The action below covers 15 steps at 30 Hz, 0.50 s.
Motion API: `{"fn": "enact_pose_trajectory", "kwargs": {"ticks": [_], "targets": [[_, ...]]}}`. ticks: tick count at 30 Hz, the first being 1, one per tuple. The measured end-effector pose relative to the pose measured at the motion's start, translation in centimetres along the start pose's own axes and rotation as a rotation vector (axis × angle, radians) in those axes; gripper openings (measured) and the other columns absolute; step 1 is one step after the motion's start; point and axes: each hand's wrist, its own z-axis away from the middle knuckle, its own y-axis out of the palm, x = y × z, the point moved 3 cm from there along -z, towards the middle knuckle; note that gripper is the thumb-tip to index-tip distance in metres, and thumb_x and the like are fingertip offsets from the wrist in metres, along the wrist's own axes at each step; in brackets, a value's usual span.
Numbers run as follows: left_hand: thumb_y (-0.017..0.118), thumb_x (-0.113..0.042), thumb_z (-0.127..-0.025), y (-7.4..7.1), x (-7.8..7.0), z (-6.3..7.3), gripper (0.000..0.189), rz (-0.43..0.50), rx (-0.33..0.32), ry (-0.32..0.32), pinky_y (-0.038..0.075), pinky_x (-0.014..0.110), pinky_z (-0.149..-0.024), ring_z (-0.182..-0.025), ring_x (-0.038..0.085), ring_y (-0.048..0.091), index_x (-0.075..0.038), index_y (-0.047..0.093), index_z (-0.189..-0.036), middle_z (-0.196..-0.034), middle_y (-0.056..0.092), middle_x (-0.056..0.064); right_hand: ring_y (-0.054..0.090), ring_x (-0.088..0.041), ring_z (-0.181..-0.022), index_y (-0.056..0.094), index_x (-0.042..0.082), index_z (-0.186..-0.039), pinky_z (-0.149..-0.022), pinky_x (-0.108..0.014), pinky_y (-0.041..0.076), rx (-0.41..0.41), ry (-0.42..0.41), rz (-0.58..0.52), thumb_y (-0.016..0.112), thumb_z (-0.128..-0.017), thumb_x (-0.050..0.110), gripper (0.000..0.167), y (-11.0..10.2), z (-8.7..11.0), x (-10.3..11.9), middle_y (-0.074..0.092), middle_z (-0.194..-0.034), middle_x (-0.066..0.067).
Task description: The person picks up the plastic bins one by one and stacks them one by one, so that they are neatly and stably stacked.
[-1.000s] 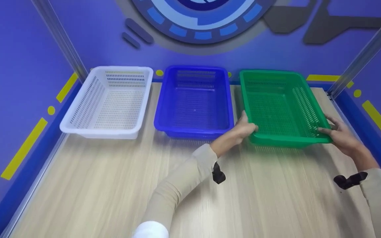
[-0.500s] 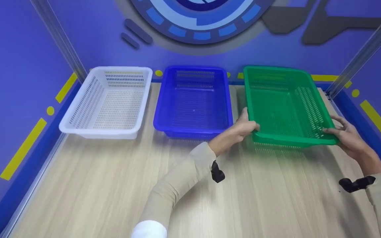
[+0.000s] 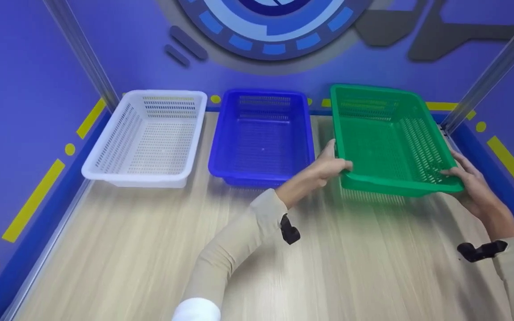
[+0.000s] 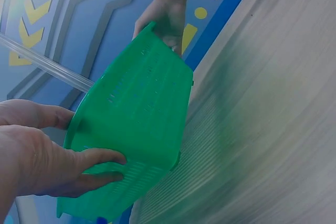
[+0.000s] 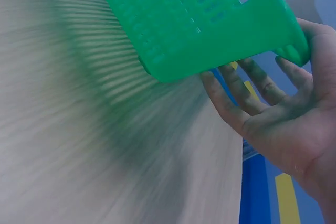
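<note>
A green plastic basket (image 3: 373,147) with slotted walls is held at the right back of the table, its base raised above the surface in both wrist views. My left hand (image 3: 328,166) grips its near left corner, thumb over the rim and fingers (image 4: 102,157) against the outer wall. At the near right corner my right hand (image 3: 473,185) holds the rim, thumb on top; its fingers (image 5: 231,98) spread below along the outside. Nothing lies inside the basket.
A blue basket (image 3: 261,176) stands mid-back, just left of my left hand, and a white basket (image 3: 145,178) stands at the back left. Blue printed panels (image 3: 257,73) enclose the wooden table (image 3: 150,258) at the back and sides, with metal corner posts (image 3: 498,67).
The green basket has moved a little to the right and back, and its far edge sits higher. Both hands have travelled with it. The white and blue baskets stay put.
</note>
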Motion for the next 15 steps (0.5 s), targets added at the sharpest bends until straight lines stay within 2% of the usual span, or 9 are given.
{"fn": "enact_pose_trajectory", "kwargs": {"ticks": [5, 10, 15], "targets": [[0.062, 0.006, -0.09, -0.3, -0.5, 0.4, 0.089, 0.013, 0.007, -0.006, 0.046, 0.042, -0.111, -0.123, 0.018, 0.05, -0.016, 0.016, -0.164, -0.15, 0.044, 0.011, 0.076, -0.021, -0.097, 0.017, 0.03, -0.159, -0.079, -0.033, 0.063, 0.043, -0.027, -0.08, 0.036, -0.107, 0.0, 0.063, 0.6, -0.1, -0.2, 0.072, -0.12, 0.002], [0.064, 0.003, -0.089, -0.7, -1.0, 0.8, 0.092, 0.024, -0.015, -0.035, 0.045, 0.041, -0.111, -0.114, 0.016, 0.05, -0.02, 0.018, -0.164, -0.144, 0.049, 0.009, 0.075, -0.017, -0.098, 0.022, 0.028, -0.158, -0.081, -0.031, 0.062, 0.037, -0.06, -0.057, 0.036, -0.107, 0.002, 0.059, 1.2, 0.1, -0.1, 0.069, -0.124, 0.006], [0.068, 0.002, -0.086, -1.4, -1.6, 0.9, 0.102, 0.048, 0.02, -0.051, 0.042, 0.043, -0.117, -0.113, 0.015, 0.053, -0.026, 0.01, -0.166, -0.143, 0.049, 0.009, 0.075, -0.016, -0.098, 0.02, 0.028, -0.162, -0.081, -0.031, 0.062, 0.021, -0.089, -0.042, 0.037, -0.107, 0.002, 0.064, 1.9, 0.1, 0.5, 0.069, -0.126, 0.008]]}}
